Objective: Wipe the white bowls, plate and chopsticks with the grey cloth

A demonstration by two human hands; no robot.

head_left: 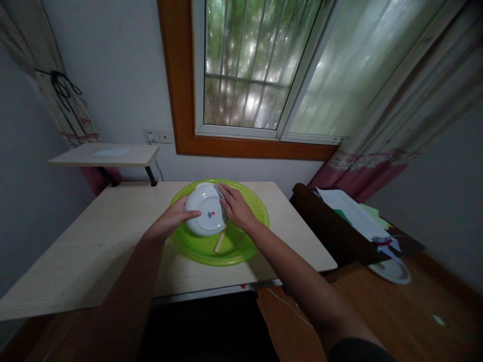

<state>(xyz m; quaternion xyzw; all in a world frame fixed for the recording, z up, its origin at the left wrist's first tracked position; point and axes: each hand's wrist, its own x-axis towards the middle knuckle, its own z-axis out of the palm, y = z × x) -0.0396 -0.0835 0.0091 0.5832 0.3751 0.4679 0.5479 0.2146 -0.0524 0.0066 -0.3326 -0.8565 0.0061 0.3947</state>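
Note:
A white bowl (204, 203) is tipped so its underside, with a small blue and red mark, faces me. My left hand (171, 218) grips it at the left edge, thumb across the base. Against its right side lies my right hand (237, 206), fingers together and pressed over a thin greyish piece (220, 192) that I cannot identify. Behind the bowl's top edge another white rim (205, 185) peeks out. Below are light wooden chopsticks (220, 242), partly covered by the bowl. All this is over a round green plastic basket (241, 255) with a perforated side.
The basket stands on a pale wooden table (113, 231). A small raised shelf (109, 155) with a paper on it stands at the back left. Right of the table, papers (350, 216) lie on a dark brown piece of furniture (313, 221). A barred window (260, 65) is ahead.

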